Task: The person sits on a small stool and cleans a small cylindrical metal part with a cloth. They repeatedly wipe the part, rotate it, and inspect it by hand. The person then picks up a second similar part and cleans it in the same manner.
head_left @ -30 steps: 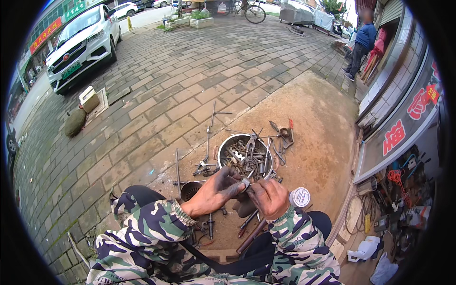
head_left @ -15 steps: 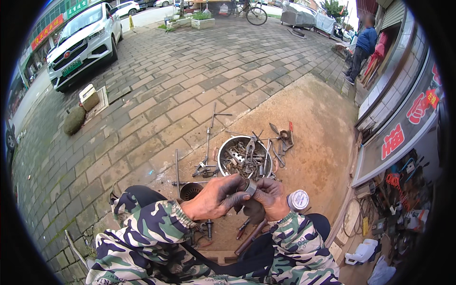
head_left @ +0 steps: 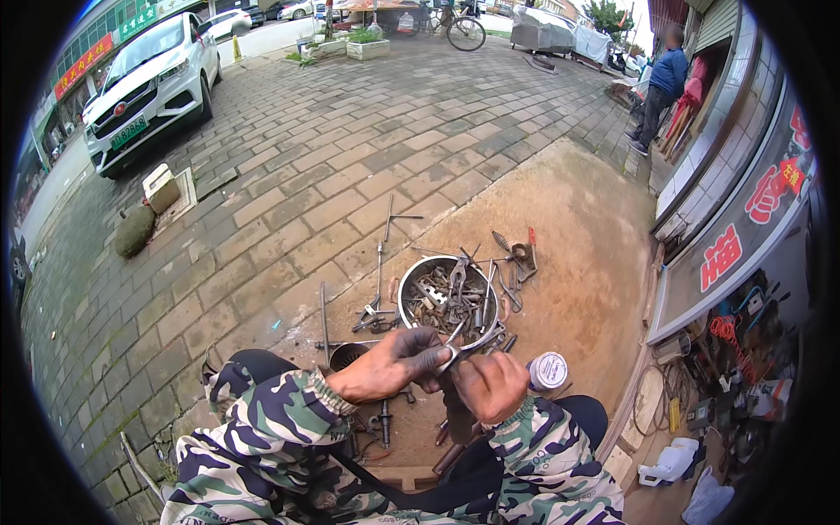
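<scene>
A small grey metal ring [head_left: 450, 354] is pinched between the thumb and fingers of my left hand [head_left: 394, 363]. Close against it, my right hand [head_left: 492, 385] is closed with its knuckles up. A dark, limp piece that looks like a rag [head_left: 458, 416] hangs below the right fingers; what exactly they grip is partly hidden. Just beyond my hands stands a round metal basin [head_left: 404, 293] full of bolts, pliers and other metal parts. A dark cup-shaped part [head_left: 348, 352] lies beside my left wrist, and a round white-lidded tin [head_left: 549, 371] stands by my right wrist.
Rods and a T-shaped wrench [head_left: 381, 254] lie left of the basin. Right of it are a spring and a red-tipped tool [head_left: 530, 241]. A white jug [head_left: 669, 462] and tools crowd the shopfront. A person [head_left: 662, 87] stands far right; a white car [head_left: 153, 87] is parked far left.
My right hand has turned over, knuckles up, and moved slightly down beside the ring. The ring has tilted in my left fingers, and the dark piece hangs lower.
</scene>
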A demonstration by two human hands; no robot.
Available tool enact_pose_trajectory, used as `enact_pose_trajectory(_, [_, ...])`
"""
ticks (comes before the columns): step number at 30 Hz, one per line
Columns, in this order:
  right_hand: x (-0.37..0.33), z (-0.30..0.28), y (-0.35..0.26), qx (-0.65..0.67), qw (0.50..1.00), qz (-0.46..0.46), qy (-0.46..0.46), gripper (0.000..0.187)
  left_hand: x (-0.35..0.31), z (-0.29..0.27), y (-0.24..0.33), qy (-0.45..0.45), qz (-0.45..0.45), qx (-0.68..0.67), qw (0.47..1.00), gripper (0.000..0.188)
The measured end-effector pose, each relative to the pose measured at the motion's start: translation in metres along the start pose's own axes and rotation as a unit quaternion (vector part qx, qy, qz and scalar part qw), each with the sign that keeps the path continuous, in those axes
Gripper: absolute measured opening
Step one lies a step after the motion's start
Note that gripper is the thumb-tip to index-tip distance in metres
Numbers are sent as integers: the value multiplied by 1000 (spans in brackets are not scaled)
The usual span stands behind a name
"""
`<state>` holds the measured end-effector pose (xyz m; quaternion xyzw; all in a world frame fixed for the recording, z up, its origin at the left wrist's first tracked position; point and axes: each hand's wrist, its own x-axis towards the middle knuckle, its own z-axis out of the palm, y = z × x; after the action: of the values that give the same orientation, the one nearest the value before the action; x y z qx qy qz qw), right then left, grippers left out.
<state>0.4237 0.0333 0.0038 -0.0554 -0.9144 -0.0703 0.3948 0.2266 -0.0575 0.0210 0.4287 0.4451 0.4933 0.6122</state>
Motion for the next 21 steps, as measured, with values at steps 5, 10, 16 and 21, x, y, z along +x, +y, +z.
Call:
enact_pose_trajectory(5, [0,9,-1,679,498,538,-48,26,1,-6,5,8,253,360,898,29])
enact_pose_trajectory(10, [2,10,13,614,590,509,-126,22,-9,0,1,37,264,349,898,26])
enact_pose_trajectory(16, [10,3,2,48,999,-2,12,28,-2,-1,2,52,-52,-31,997,32])
enact_pose_trajectory(21, [1,10,-4,286,915,284,7,20,-2,1,-9,34,51,52,997,31])
